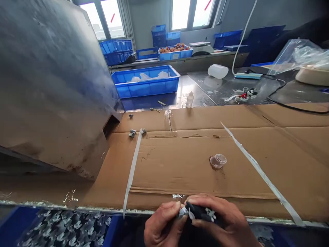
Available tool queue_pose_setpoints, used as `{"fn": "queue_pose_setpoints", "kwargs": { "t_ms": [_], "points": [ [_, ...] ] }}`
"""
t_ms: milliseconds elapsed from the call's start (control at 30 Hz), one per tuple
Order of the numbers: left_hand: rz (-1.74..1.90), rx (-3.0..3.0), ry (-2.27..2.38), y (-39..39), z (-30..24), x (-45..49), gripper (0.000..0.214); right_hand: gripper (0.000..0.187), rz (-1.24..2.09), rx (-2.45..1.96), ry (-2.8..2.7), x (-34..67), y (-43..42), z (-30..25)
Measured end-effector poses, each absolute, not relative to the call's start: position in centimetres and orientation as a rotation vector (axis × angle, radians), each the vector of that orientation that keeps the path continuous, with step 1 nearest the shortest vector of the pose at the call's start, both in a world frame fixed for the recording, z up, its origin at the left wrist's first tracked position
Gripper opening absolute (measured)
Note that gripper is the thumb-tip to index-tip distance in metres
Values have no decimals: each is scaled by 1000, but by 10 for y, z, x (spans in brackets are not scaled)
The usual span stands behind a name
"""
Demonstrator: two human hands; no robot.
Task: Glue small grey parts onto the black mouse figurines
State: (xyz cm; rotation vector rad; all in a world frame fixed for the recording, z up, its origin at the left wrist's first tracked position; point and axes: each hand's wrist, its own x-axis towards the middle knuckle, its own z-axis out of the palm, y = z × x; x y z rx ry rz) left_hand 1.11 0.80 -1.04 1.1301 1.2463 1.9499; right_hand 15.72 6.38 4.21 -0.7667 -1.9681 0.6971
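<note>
Head view: both wrists cut off by the bottom edge. Left hand (163,223) and right hand (221,219) pinch a small black-and-white figurine (199,212) between them, largely hidden by fingers, long axis left-right. Blue bin (108,230) below holds similar pieces. Small clear cup (218,161) on cardboard (185,164), contents unclear.

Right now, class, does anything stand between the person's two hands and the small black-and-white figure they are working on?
Nothing visible does. The left hand and the right hand both already grip the small black-and-white figure directly, fingers touching it, just in front of the cardboard sheet.
</note>
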Motion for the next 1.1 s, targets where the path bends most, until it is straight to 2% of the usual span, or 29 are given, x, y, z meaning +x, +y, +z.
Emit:
{"fn": "queue_pose_setpoints", "kwargs": {
  "t_ms": [567, 833, 1100],
  "points": [
    [1895, 1162, 1217, 5, -9, 8, 19, 27, 703, -774, -2007, 159, 60, 38],
    [1916, 1171, 1228, 7, -10, 9, 14, 23, 683, -725, -2012, 156, 63, 41],
    [1932, 1096, 1110, 9, -6, 9, 18, 29, 670, -789, -2063, 160, 60, 37]
  ]
}}
